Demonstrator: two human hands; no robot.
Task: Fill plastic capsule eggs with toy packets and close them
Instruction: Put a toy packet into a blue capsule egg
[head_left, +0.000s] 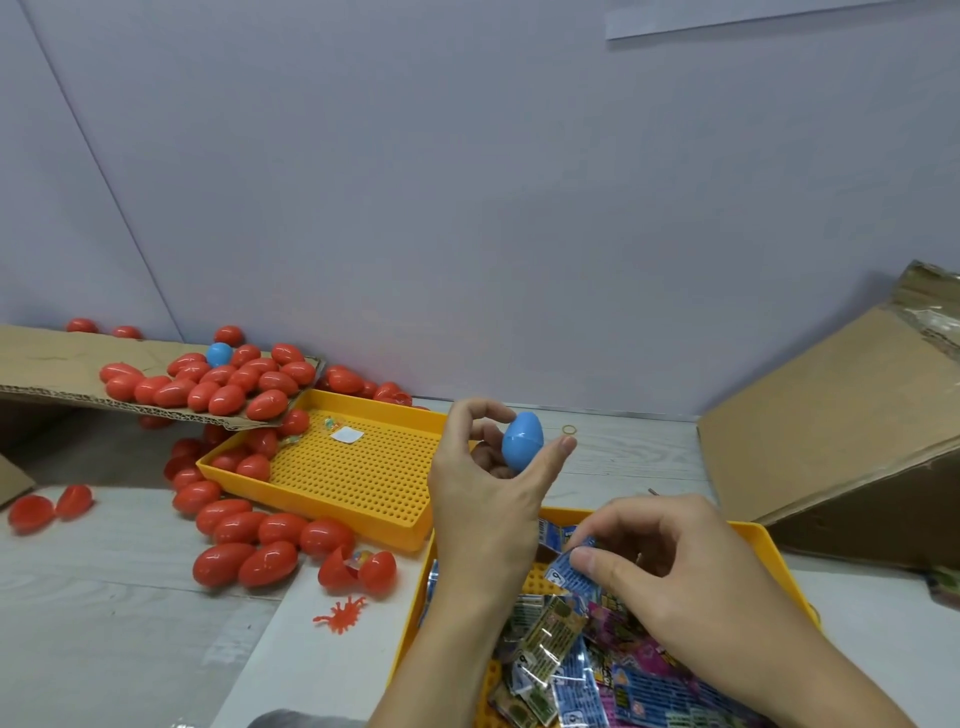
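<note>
My left hand (485, 483) holds a closed blue capsule egg (522, 440) between thumb and fingertips, above the gap between the two yellow trays. My right hand (670, 566) pinches a blue toy packet (569, 574) over the near yellow tray (774, 545), which holds several toy packets (571, 670). Many closed red eggs (249, 540) lie on the table at left. One red egg (356, 566) lies open with a toy inside.
A far yellow perforated tray (363, 483) holds a few red eggs. A cardboard flap (52, 369) at left carries several red eggs (218, 384) and one blue egg (219, 354). A tilted cardboard box (841, 431) stands at right. A red rubber toy (340, 613) lies on the table.
</note>
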